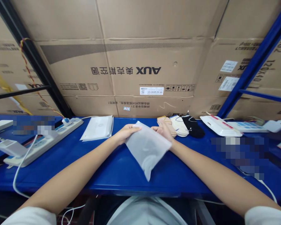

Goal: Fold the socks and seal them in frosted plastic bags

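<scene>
A frosted, translucent plastic bag (147,148) hangs tilted above the blue table, one corner pointing down toward me. My left hand (126,133) pinches its upper left corner, thumb on the near face. At the upper right edge is my right hand (165,132), fingers curled against the bag and partly hidden behind it. Just beyond that hand lie folded socks in a row: a beige pair (170,127), a white pair (179,126) and a black pair (194,126). A stack of similar frosted bags (98,127) rests to the left of my left hand.
A white power strip (43,142) with plugs and cables runs along the left. On the right are a white case (221,126) with a red pen (222,122) and another power strip (245,126). Large cardboard boxes (131,53) and metal posts stand behind the blue table (103,175).
</scene>
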`<state>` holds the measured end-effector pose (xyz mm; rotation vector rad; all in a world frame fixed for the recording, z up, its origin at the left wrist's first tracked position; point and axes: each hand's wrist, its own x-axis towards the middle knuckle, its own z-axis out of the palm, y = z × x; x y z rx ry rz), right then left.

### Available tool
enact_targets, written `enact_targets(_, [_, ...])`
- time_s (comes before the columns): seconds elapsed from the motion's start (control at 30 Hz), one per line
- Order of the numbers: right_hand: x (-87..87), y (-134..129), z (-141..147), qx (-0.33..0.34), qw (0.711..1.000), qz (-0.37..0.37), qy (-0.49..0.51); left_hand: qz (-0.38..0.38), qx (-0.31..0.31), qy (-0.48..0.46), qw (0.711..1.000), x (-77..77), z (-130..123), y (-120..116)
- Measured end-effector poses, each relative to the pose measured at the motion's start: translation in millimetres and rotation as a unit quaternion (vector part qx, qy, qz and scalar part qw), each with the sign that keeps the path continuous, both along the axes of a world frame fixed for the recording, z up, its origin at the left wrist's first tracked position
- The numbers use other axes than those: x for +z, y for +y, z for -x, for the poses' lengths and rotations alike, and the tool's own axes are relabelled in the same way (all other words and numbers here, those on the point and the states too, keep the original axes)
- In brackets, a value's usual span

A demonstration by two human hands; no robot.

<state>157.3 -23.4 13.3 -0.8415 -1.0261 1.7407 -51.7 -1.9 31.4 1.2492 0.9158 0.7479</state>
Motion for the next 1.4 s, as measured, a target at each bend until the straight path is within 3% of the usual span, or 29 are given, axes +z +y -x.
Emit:
enact_targets(0.07, [-3.0, -5, 7, 0.044, 0.998, 0.000, -0.041, -0.003, -0.093, 0.035, 0.995, -1.2, -5, -8])
enact_targets(0.13, [-5.9, -8, 14, 0.010, 0.996, -0.032, -0.085, -0.011, -0.141, 0.060, 0.988, -3.7, -10, -14])
enact_targets(0.23, [-6.7, -9, 18, -0.049, 0.990, -0.046, -0.122, -0.014, -0.118, 0.068, 0.991, -6.8, -16, -18])
enact_targets(0.43, [-4.3, -7, 17, -0.030, 0.996, -0.025, -0.081, -0.004, -0.084, 0.057, 0.995, -3.7, -14, -11])
enact_targets(0.53, [-4.6, -8, 18, -0.015, 0.998, -0.006, -0.066, -0.027, -0.029, 0.070, 0.997, -0.8, -5, 0])
enact_targets(0.63, [-0.5, -7, 12, 0.005, 0.996, 0.004, -0.086, -0.041, 0.081, 0.092, 0.992, 1.3, 9, 17])
enact_targets(0.77, [15.6, 0, -8, 0.123, 0.988, -0.015, -0.090, -0.064, 0.214, 0.087, 0.971, 8.3, 29, 37])
enact_targets(0.83, [25.6, 4, -17, 0.102, 0.988, -0.048, -0.107, -0.111, 0.246, 0.077, 0.960, 15.8, 32, 40])
enact_targets(0.9, [34.9, 5, -21, 0.029, 0.987, -0.065, -0.144, -0.199, 0.289, 0.062, 0.934, 25.1, 30, 34])
enact_targets(0.97, [42.4, 3, -20, -0.036, 0.982, -0.049, -0.178, -0.301, 0.337, 0.049, 0.891, 33.7, 23, 18])
enact_targets(1.03, [47.0, -3, -16, -0.045, 0.983, -0.003, -0.178, -0.360, 0.360, 0.055, 0.859, 38.6, 13, -7])
enact_targets(1.1, [46.5, -12, -11, 0.007, 0.990, 0.051, -0.131, -0.390, 0.336, 0.069, 0.855, 38.0, 2, -40])
enact_targets(1.13, [43.7, -16, -8, 0.038, 0.992, 0.071, -0.102, -0.398, 0.292, 0.078, 0.866, 35.8, -3, -56])
enact_targets(1.2, [32.5, -22, -2, 0.069, 0.991, 0.091, -0.071, -0.396, 0.100, 0.126, 0.904, 29.7, -9, -84])
enact_targets(1.27, [16.4, -26, 3, 0.022, 0.988, 0.090, -0.121, -0.396, -0.130, 0.174, 0.892, 24.2, -6, -97])
enact_targets(1.3, [8.3, -27, 5, -0.010, 0.987, 0.071, -0.144, -0.402, -0.181, 0.192, 0.877, 22.5, 0, -96])
enact_targets(1.33, [0.9, -27, 6, -0.018, 0.987, 0.059, -0.151, -0.414, -0.180, 0.211, 0.867, 21.8, 10, -88])
enact_targets(1.37, [-5.1, -27, 8, -0.015, 0.986, 0.056, -0.155, -0.424, -0.125, 0.246, 0.862, 21.9, 23, -76])
enact_targets(1.4, [-9.6, -26, 8, -0.013, 0.986, 0.050, -0.155, -0.426, -0.027, 0.296, 0.854, 22.6, 39, -59])
